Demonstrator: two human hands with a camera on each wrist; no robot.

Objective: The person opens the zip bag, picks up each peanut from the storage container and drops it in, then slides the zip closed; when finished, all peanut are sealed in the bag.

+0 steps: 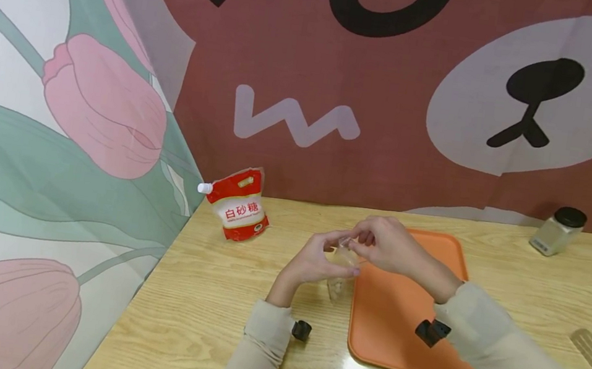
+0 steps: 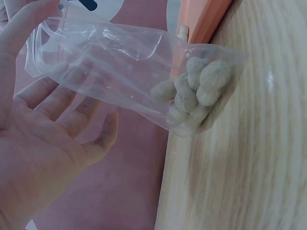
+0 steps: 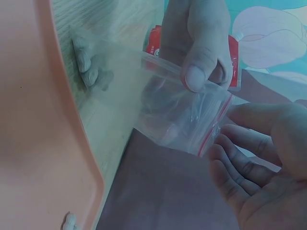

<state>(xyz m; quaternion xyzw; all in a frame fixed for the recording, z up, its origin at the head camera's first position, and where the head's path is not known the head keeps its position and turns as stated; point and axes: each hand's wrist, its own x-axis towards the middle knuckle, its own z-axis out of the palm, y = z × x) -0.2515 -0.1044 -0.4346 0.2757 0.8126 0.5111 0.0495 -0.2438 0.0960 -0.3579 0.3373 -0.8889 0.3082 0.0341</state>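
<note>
One clear, soft plastic zip bag [image 2: 127, 55] with a red line at its mouth slants down just left of the flat orange rectangular tray [image 1: 404, 323]. Several pale, knobbly peanuts [image 2: 194, 88] bunch in its lower end; above them the film is creased and see-through. Your left hand [image 1: 312, 261] pinches the upper bag between thumb and fingers; your right hand [image 1: 386, 244] pinches the mouth's edge. Whether the bag's bottom touches the pale wood table [image 1: 188, 320] cannot be told. The tray's left rim runs close beside it. Wood stretches left of the tray toward a red-and-white spouted pouch [image 1: 239, 211]; right of it, well apart, stands a black-lidded clear jar [image 1: 558, 231].
</note>
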